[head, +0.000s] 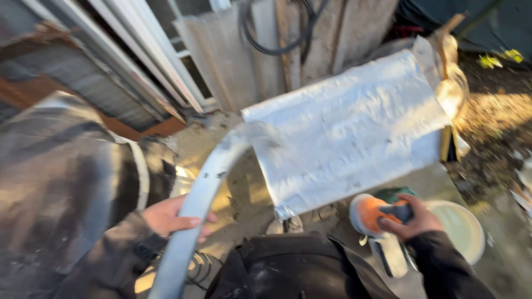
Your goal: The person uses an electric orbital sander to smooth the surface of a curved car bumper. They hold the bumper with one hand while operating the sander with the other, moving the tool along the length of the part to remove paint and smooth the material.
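While blur smears much of the view, counted: two hands, one bar, one sander, one panel, one bucket. Left hand [172,218] curled round a pale curved bar [199,205], fingers [185,222] wrapped over its front, thumb hidden behind; right hand [413,218] clamped on an orange sander [377,213], silvery panel [349,130] just above the fingertips, white bucket [463,227] just beyond the knuckles. Outdoors on dusty concrete [244,188], white frames leaning behind; bar cut off at bottom edge, sander's base hard to make out.
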